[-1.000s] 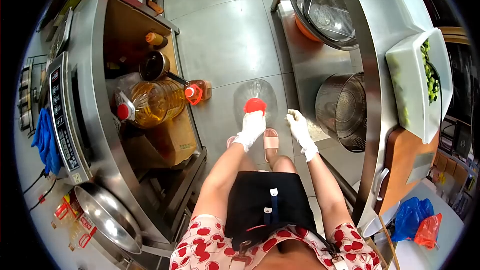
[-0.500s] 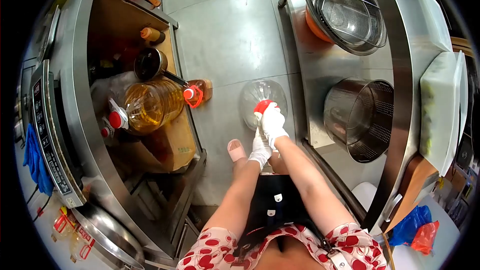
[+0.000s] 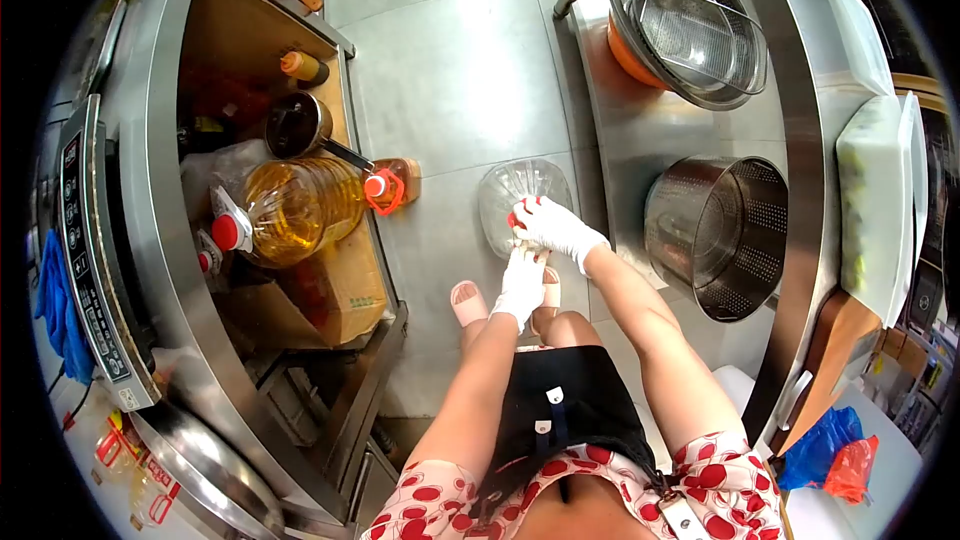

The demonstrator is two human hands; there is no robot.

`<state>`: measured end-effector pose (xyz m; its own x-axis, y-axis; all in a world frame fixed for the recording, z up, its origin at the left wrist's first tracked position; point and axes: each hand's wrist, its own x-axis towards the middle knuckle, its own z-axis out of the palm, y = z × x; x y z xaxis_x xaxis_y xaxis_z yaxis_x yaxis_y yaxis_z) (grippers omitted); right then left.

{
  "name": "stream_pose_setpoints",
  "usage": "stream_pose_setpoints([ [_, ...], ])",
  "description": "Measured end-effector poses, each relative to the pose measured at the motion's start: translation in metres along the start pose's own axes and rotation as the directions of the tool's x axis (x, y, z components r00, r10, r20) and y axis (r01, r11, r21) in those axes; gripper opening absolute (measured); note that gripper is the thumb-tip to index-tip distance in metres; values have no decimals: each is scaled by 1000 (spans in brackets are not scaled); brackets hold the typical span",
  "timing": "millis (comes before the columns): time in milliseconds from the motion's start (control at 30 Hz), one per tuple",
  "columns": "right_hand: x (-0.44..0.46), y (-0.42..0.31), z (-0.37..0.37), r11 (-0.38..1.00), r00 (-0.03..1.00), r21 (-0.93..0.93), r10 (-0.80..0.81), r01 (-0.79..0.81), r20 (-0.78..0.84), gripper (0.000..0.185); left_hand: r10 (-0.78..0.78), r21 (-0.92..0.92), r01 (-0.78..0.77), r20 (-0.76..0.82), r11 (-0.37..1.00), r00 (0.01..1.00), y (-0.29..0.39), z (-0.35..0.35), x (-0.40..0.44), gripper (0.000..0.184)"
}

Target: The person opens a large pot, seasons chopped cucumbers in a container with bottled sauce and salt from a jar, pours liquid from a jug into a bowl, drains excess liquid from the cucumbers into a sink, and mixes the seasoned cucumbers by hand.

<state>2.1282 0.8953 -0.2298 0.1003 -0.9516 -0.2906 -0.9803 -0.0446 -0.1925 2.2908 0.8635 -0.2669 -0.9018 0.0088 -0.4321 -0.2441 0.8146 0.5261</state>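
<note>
- Work in hand, as I judge it, is handling the clear bottle (image 3: 496, 202) at its neck, with 2 gloved hands brought close together around the red cap (image 3: 514, 221).
- Whether the cap is being tightened, loosened or just gripped cannot be told. Any turn or pull there calls for a firm hold on the cap and a steady neck beneath it.
- Its neck end points back toward the person, and the wide body lies on the forward side. Its long axis runs roughly from the hands out toward the floor ahead; how much it leans is hard to judge from above.
- Clear bottle and floor (image 3: 445, 70) meet in front of the pink slippers (image 3: 468, 303), between the left cabinet and the right rack.
- Right hand (image 3: 556, 228): fingers bent in a narrow grip over the red cap, partly covering it.
- Left hand (image 3: 522, 285): just below the right, fingers reaching toward the neck; I cannot tell if they close on it.
- To the left sit 1 large oil bottle (image 3: 300, 212), 1 smaller bottle (image 3: 398, 183) and a saucepan (image 3: 298, 124); to the right, a perforated pot (image 3: 690, 230).
</note>
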Motion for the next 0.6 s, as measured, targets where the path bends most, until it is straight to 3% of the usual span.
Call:
stream_pose_setpoints([
  [100, -4, 3, -8, 999, 990, 26, -43, 47, -134, 20, 4, -8, -3, 1, 1000, 1000, -2, -6, 0, 62],
  [200, -5, -4, -7, 997, 993, 64, 60, -53, -99, 22, 19, -15, -18, 26, 1000, 999, 0, -7, 0, 64],
  [300, -5, 5, -5, 992, 972, 16, -123, 129, -199, 22, 36, -20, -36, 29, 999, 999, -1, -15, 1, 64],
  [333, -6, 8, -4, 987, 981, 64, -135, 145, -140, 27, 42, -11, -41, 43, 999, 998, -2, -18, 0, 64],
  [400, -9, -1, -15, 1000, 990, 2, 19, -19, -137, 33, 38, 22, -40, 93, 999, 995, -1, -18, -2, 64],
  [467, -8, -15, -33, 958, 959, 54, 280, -281, 41, 44, 24, 75, -36, 151, 997, 988, -2, -13, 2, 64],
  [500, -4, -22, -18, 901, 911, 139, 412, -411, 23, 61, 57, 67, -62, 70, 996, 996, -5, -5, 4, 64],
  [567, 16, -31, 29, 795, 804, 229, 589, -561, -75, 38, 146, 61, -141, -87, 988, 985, -10, 8, 9, 64],
  [600, 25, -32, 29, 782, 793, 147, 609, -606, 30, 26, 114, -70, -116, -37, 991, 993, -9, 3, 11, 62],
])
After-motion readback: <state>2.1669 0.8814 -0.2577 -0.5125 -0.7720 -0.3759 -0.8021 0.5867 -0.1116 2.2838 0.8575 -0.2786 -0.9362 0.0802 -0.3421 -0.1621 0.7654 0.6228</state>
